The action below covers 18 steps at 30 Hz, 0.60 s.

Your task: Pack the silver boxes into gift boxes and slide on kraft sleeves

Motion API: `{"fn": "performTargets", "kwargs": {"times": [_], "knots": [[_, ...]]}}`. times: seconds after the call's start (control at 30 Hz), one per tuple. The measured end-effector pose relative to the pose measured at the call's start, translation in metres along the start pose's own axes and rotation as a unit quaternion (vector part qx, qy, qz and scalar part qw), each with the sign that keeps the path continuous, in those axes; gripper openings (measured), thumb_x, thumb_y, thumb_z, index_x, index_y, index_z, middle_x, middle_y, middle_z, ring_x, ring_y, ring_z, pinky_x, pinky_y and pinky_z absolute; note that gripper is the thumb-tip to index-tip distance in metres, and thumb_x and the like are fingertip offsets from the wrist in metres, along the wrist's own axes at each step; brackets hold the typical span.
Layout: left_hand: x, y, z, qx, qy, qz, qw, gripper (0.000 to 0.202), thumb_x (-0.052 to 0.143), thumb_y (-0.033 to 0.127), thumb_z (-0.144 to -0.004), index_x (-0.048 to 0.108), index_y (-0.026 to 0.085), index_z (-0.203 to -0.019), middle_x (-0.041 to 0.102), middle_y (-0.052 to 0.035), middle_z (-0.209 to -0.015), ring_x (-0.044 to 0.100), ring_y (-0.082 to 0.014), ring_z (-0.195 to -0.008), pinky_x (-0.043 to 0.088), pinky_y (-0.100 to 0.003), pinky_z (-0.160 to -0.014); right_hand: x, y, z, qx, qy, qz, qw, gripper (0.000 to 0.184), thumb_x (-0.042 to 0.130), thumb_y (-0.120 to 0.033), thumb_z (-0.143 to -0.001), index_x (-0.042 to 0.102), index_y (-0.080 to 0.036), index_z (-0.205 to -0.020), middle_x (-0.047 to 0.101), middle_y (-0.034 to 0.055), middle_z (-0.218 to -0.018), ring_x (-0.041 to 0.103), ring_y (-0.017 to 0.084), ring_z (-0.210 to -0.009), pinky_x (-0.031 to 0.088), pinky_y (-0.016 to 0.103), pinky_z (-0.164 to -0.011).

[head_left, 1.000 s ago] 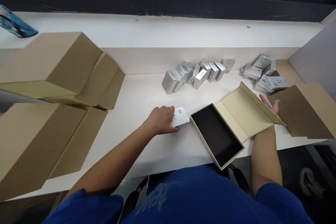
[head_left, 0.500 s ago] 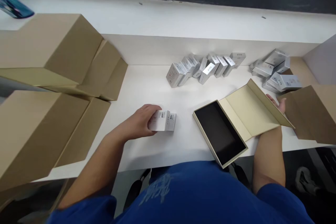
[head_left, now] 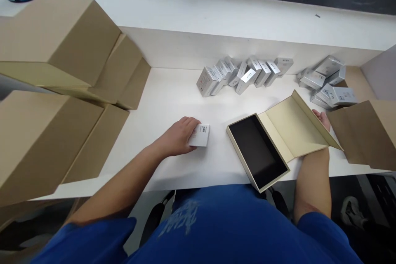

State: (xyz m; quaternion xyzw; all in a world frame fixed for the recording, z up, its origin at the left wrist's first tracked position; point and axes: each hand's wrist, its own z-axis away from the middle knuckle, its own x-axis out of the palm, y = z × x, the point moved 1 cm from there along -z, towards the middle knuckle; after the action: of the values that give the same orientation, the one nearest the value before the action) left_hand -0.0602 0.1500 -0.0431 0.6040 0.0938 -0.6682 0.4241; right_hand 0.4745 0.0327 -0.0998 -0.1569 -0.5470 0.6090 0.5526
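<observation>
Because my left hand holds the small carton by one end mid-frame, it could tip; the lid at right may drop if my right hand, whose grip I cannot tell, moves.

White printed carton, left of open cream box

Left grip holding white box — right grip behind lid.

Print on the small boxes and shirt is unreadable.
</observation>
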Motion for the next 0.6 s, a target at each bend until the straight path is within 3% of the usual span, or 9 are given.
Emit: {"fn": "performTargets", "kwargs": {"times": [0.17, 0.27, 0.4, 0.6], "knots": [[-0.005, 0.001, -0.003, -0.017, -0.019, -0.014, 1.000, 0.060, 0.075, 0.038, -0.074, 0.054, 0.019, -0.127, 0.064, -0.0145, -0.126, 0.059, -0.0352, -0.119, 0.051, -0.046, -0.101, 0.006, 0.001, 0.011, -0.012, 0.004, 0.048, 0.999, 0.030, 0.058, -0.042, -0.107, 0.073, -0.018, -0.097, 0.075, 0.0039, -0.095, 0.071, 0.018, -0.079, 0.057, 0.032, -0.072], [-0.012, -0.008, 0.003, -0.040, -0.032, 0.003, 0.999, 0.068, 0.078, 0.040, -0.072, 0.053, 0.020, -0.132, 0.064, -0.0141, -0.132, 0.056, -0.0365, -0.128, 0.050, -0.047, -0.107, 0.011, -0.002, 0.016, -0.004, 0.015, 0.061, 0.998, 0.029, 0.056, -0.040, -0.108, 0.072, -0.018, -0.097, 0.074, 0.0040, -0.093, 0.070, 0.017, -0.078, 0.056, 0.032, -0.070], [-0.012, -0.015, 0.010, -0.061, 0.000, -0.009, 0.998, 0.071, 0.079, 0.040, -0.070, 0.052, 0.020, -0.133, 0.060, -0.0165, -0.144, 0.051, -0.0392, -0.139, 0.044, -0.052, -0.118, 0.017, -0.007, 0.018, 0.011, 0.025, 0.074, 0.997, 0.032, 0.052, -0.036, -0.110, 0.072, -0.017, -0.094, 0.072, 0.0044, -0.088, 0.066, 0.015, -0.071, 0.054, 0.029, -0.065], [-0.005, -0.013, 0.014, -0.065, 0.000, -0.005, 0.998, 0.056, 0.071, 0.039, -0.075, 0.053, 0.020, -0.125, 0.064, -0.0145, -0.125, 0.061, -0.0355, -0.121, 0.054, -0.046, -0.100, 0.015, -0.006, 0.019, 0.009, 0.011, 0.075, 0.997, 0.027, 0.057, -0.036, -0.108, 0.073, -0.017, -0.097, 0.072, 0.0031, -0.089, 0.065, 0.014, -0.070, 0.052, 0.027, -0.062]]}}
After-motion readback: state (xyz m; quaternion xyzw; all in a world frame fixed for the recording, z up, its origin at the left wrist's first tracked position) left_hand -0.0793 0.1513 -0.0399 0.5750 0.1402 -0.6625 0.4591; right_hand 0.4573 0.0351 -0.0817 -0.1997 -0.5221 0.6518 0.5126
